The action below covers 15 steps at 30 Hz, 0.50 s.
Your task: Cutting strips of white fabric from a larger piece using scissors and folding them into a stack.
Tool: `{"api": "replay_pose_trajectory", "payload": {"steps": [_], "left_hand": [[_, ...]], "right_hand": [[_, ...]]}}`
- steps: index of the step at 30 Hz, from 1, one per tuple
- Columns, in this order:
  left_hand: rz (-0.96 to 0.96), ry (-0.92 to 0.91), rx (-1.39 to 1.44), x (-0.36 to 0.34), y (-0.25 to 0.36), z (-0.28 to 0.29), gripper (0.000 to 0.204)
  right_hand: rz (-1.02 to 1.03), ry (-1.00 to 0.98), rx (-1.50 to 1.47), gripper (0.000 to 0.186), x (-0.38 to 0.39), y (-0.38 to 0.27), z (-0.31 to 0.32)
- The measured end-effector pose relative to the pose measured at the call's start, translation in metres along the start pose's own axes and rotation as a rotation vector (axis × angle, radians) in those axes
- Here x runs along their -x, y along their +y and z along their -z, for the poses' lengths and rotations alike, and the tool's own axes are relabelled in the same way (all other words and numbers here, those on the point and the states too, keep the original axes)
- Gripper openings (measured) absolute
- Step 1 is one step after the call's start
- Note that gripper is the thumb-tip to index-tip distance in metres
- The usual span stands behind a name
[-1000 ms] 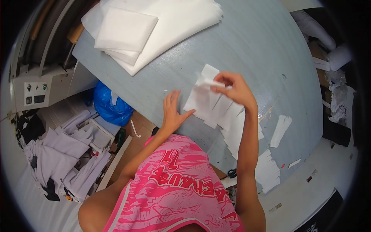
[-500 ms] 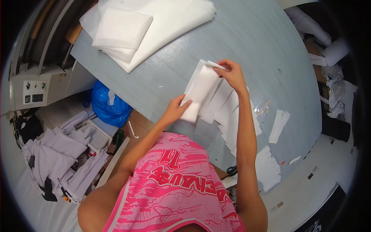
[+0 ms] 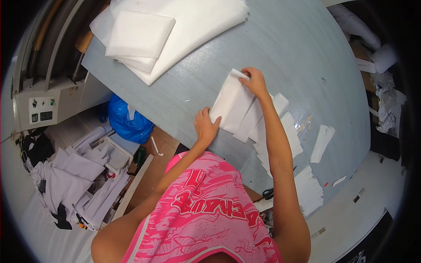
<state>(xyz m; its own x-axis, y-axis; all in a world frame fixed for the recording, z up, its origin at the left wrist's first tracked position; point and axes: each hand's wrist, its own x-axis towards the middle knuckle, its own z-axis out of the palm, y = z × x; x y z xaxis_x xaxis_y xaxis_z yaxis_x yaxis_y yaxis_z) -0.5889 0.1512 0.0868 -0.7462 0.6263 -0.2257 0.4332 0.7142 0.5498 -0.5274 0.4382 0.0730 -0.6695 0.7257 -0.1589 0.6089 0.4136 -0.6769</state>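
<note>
A white rectangular strip of thin sheet material [image 3: 225, 97] lies on the blue-grey table, slightly overlapping more white strips [image 3: 252, 120] fanned out to its right. My right hand [image 3: 254, 83] pinches its far right corner between thumb and curled fingers. At its near left edge, my left hand [image 3: 206, 127] rests with fingers apart; the thumb touches the strip's near end. Part of the fanned strips is hidden under my right forearm.
A large folded white sheet [image 3: 206, 26] with a smaller folded stack [image 3: 140, 37] lies at the far left. One loose strip [image 3: 322, 143] and cut pieces [image 3: 309, 188] lie right. Black-handled scissors [image 3: 268, 193] sit at the near edge. A blue bag [image 3: 129, 120] stands beside the table.
The strip, held up between both hands before, now lies lower against the table by the fanned strips. My left hand has loosened from its near end, its fingers spreading.
</note>
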Motion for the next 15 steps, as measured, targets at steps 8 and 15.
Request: {"api": "replay_pose_trajectory", "payload": {"steps": [8, 15], "left_hand": [[0.027, -0.144, 0.131, -0.005, -0.027, -0.005, 0.028], [0.158, -0.524, 0.78, 0.01, -0.014, 0.033, 0.016]], "right_hand": [[-0.098, -0.357, -0.381, 0.02, 0.018, -0.059, 0.052], [-0.23, -0.371, -0.663, 0.018, 0.049, -0.058, 0.109]]}}
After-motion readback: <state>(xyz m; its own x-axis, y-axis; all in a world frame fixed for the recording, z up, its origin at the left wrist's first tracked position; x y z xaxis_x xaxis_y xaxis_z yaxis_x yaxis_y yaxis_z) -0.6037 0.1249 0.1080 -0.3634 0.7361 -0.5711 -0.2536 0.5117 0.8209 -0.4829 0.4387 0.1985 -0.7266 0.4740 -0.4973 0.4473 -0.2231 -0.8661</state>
